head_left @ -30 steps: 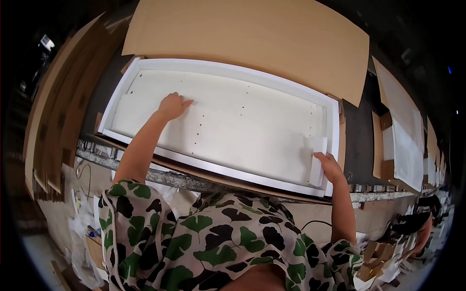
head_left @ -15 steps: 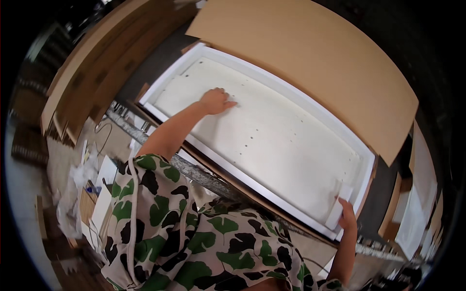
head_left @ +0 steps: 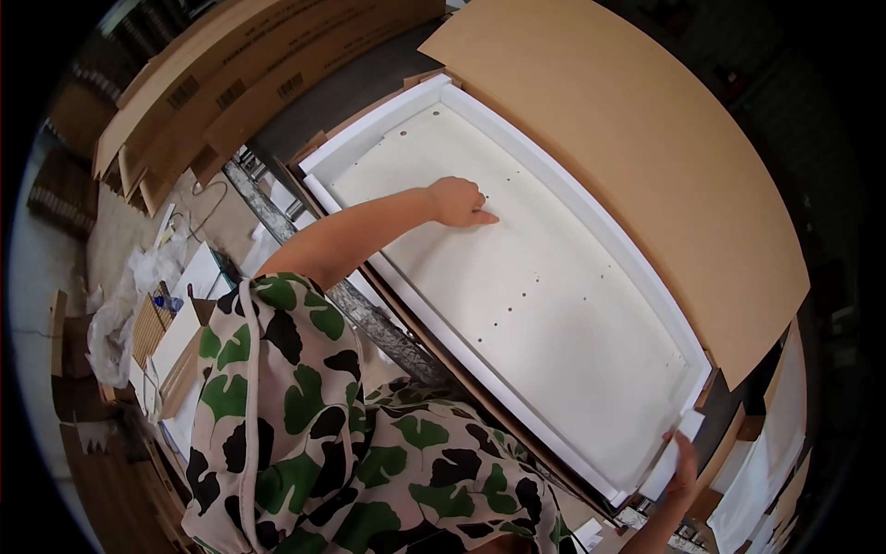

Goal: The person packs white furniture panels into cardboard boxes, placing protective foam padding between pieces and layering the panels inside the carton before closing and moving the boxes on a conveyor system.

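Note:
A long white panel (head_left: 572,360) with small holes lies framed by white foam-like edge strips (head_left: 581,203) in an open cardboard box. My left hand (head_left: 457,201) is over the panel's far left half, holding nothing, thumb stretched out and fingers bent downward; whether the fingertips touch the panel I cannot tell. At the near right end, my right hand (head_left: 681,466) grips a short white foam-like block (head_left: 669,452). The block is at the end edge of the frame, and some of my fingers are hidden behind it.
A large cardboard flap (head_left: 637,157) spreads out beyond the panel. Stacked flat cartons (head_left: 249,78) stand at the far left. Clear plastic wrap (head_left: 115,342) and white boards (head_left: 198,277) lie to my left. A worn metal rail (head_left: 369,319) runs along the box's near side.
My right hand has moved the white block from inside the frame outward to its right end edge. My left hand stays over the panel. The whole view has turned and shifted.

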`<action>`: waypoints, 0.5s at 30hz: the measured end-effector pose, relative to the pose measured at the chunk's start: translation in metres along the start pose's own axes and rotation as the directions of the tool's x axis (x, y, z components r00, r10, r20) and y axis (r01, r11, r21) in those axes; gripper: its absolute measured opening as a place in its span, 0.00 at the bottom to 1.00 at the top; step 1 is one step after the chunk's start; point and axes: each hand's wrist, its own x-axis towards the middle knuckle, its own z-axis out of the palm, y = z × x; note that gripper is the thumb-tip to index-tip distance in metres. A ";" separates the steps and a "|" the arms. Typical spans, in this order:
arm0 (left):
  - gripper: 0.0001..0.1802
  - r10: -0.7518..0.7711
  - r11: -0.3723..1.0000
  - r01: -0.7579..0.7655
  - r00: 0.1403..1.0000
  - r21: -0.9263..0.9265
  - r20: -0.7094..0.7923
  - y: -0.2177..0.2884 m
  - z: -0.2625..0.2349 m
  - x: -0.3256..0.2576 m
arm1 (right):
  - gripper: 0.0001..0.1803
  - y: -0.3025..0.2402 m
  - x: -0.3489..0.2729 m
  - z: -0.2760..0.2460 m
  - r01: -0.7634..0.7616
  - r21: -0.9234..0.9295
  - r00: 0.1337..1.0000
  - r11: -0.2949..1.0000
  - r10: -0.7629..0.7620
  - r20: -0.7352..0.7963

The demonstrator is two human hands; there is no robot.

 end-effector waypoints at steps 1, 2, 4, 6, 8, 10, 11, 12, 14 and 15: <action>0.27 0.061 0.993 -0.060 0.998 0.101 -0.007 0.001 0.006 0.000 | 0.15 0.019 0.010 -0.005 0.054 -0.083 0.998 0.995 -0.055 -0.015; 0.27 0.066 0.993 -0.064 0.998 0.101 -0.009 -0.001 0.016 0.000 | 0.16 0.036 0.020 -0.008 0.104 -0.162 0.993 0.981 -0.110 -0.030; 0.25 0.307 0.946 -0.232 0.864 0.226 -0.399 -0.012 0.031 -0.012 | 0.20 0.045 0.020 0.009 0.107 -0.109 0.975 0.988 -0.126 -0.185; 0.24 0.240 0.959 -0.171 0.914 0.225 -0.328 -0.019 0.028 -0.016 | 0.24 0.030 0.011 0.029 0.022 -0.209 0.996 0.978 -0.040 -0.080; 0.23 0.165 0.967 -0.100 0.947 0.234 -0.277 -0.023 0.018 -0.011 | 0.24 0.030 0.010 0.037 -0.016 -0.261 0.996 0.965 -0.007 -0.085; 0.24 0.123 0.962 -0.059 0.966 0.266 -0.228 -0.028 0.013 -0.014 | 0.22 0.043 0.002 0.039 0.114 -0.290 0.993 0.950 -0.121 -0.009; 0.24 0.120 0.956 -0.061 0.974 0.287 -0.193 -0.030 0.013 -0.013 | 0.21 0.044 0.002 0.037 0.104 -0.272 0.994 0.957 -0.090 0.063; 0.24 0.132 0.954 -0.074 0.974 0.290 -0.185 -0.027 0.011 -0.012 | 0.21 0.045 0.003 0.039 0.096 -0.263 0.995 0.960 -0.084 0.055; 0.24 0.061 0.948 -0.026 0.993 0.318 -0.101 -0.022 0.009 -0.013 | 0.22 0.048 0.006 0.045 0.038 -0.319 0.995 0.947 -0.007 0.098; 0.24 0.065 0.947 -0.029 0.993 0.319 -0.102 -0.022 0.011 -0.015 | 0.22 0.053 0.012 0.045 0.039 -0.317 0.995 0.948 -0.009 0.096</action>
